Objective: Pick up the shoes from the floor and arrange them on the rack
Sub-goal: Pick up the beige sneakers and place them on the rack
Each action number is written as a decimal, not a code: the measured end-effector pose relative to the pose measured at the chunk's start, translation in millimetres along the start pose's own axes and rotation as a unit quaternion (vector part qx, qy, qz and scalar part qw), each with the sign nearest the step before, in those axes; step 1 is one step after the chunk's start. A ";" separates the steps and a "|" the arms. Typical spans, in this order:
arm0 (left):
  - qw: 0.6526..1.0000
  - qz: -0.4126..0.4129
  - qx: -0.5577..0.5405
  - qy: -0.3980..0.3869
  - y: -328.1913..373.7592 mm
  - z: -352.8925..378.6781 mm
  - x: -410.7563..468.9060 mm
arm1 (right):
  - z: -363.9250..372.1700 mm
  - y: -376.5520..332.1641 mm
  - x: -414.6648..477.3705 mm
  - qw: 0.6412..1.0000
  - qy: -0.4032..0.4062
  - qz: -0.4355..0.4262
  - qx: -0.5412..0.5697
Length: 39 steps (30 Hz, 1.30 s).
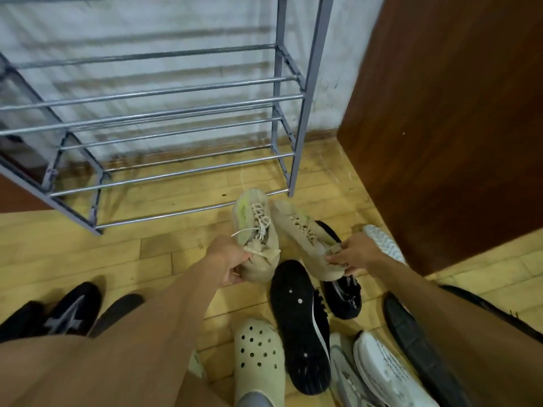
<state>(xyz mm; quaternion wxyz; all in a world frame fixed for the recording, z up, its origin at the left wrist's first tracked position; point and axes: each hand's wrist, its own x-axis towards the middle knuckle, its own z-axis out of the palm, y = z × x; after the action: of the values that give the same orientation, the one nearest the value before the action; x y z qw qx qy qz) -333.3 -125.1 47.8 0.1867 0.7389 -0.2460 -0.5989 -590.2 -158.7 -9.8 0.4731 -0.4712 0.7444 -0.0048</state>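
Left hand (227, 261) and right hand (351, 255) each pinching one beige sneaker (258, 239) by the heel, just above the floor (164, 254) before the empty rack (164, 118); likely to slip from so light a grip, or drop between the rack's bars.

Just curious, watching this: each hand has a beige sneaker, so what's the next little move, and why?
Probably carry both forward onto a rack shelf. The left hand and right hand each grip a beige sneaker by its heel, toes pointing at the rack, whose visible bars hold no shoes.
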 end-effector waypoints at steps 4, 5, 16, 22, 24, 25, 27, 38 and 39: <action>0.999 0.023 0.004 0.037 8.0 -10.8 24.3 | 3.8 -15.6 15.7 0.996 0.052 -0.067 -0.023; 0.998 0.022 -0.001 0.051 11.3 -13.7 32.4 | 6.6 -21.1 21.1 0.995 0.061 -0.075 -0.032; 0.989 0.061 -0.098 0.096 54.6 -27.6 154.9 | 55.0 -104.6 114.8 0.977 0.149 -0.136 0.070; 0.985 0.079 -0.112 0.104 86.1 -35.2 214.0 | 66.2 -143.8 167.1 0.970 0.193 -0.112 0.096; 0.986 0.073 -0.106 0.104 91.2 -36.6 229.3 | 63.7 -154.5 180.4 0.967 0.213 -0.105 0.090; 0.987 0.071 -0.104 0.102 92.9 -37.1 236.8 | 62.3 -158.2 187.1 0.966 0.220 -0.102 0.085; 0.988 0.070 -0.103 0.093 95.8 -37.2 250.1 | 59.5 -162.9 198.9 0.967 0.224 -0.088 0.083; 0.980 0.104 0.042 0.167 83.1 -27.0 269.0 | 67.6 -152.9 217.1 0.973 0.211 -0.073 0.065; 0.980 0.108 0.035 0.162 82.8 -26.3 266.9 | 67.5 -152.3 215.5 0.974 0.205 -0.075 0.064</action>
<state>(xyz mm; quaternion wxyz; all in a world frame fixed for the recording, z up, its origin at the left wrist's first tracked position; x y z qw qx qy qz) -276.1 -349.4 -111.0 0.2616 0.8011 -0.3114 -0.4390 -459.5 -366.0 -128.9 0.3378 -0.4832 0.7864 -0.1843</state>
